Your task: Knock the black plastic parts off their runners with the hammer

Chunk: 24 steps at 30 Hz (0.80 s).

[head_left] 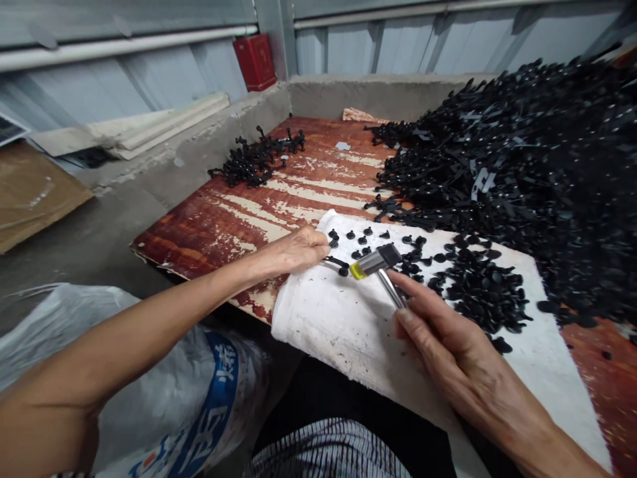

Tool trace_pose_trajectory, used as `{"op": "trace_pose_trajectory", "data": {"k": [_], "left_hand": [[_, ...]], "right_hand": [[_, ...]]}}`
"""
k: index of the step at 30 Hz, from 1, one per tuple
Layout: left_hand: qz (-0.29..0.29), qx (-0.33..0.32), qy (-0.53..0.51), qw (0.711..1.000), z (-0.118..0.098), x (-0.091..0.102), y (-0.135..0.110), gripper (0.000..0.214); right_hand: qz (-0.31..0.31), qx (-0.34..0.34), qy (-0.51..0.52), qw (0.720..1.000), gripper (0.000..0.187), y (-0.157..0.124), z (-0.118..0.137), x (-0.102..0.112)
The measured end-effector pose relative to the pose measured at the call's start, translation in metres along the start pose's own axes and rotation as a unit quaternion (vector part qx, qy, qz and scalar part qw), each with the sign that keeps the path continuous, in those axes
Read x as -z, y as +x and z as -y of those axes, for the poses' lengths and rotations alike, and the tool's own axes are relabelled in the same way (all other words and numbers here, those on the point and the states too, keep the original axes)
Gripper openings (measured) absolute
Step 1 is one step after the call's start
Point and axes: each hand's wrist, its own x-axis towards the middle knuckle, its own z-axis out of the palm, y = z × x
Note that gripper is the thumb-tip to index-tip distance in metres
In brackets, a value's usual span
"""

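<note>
My right hand (448, 345) is wrapped round the metal handle of a small mallet (374, 260), which has a yellow face on one end and a black face on the other. The mallet's yellow end hovers close to the tip of a thin black part (337, 264). That part is pinched in my left hand (303, 249), whose fingers partly cover it. Beneath both hands lies a white cloth (328, 318). Several small black round-headed pieces (368, 232) stand on the cloth beyond the mallet, and a heap of loose black discs with stems (490, 289) lies to the right.
A large mound of black strip-like parts (522, 153) fills the right of the worn red-brown board (318, 166). A smaller pile of black parts (251, 159) sits at the back left. On the concrete ledge stands a red box (255, 62). A white woven sack (164, 385) is at lower left.
</note>
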Motion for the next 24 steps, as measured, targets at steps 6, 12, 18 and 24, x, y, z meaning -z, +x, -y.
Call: {"op": "trace_pose_trajectory", "data": {"k": [6,12,18,24], "left_hand": [[-0.007,0.004,0.003,1.0,0.004,0.0,0.006,0.029],[0.0,0.012,-0.012,1.0,0.002,0.001,0.006,0.032],[0.014,0.027,-0.073,0.997,0.013,0.0,0.007,0.027],[0.03,0.018,-0.123,0.992,0.019,0.001,0.008,0.026]], "right_hand": [[-0.014,0.186,-0.217,0.958,0.053,0.046,0.022,0.008],[-0.019,0.209,-0.329,0.921,0.061,0.07,0.022,0.001],[-0.052,0.22,-0.297,0.928,0.058,0.07,0.024,0.0],[-0.007,0.146,-0.146,0.979,0.057,0.075,0.021,-0.001]]}}
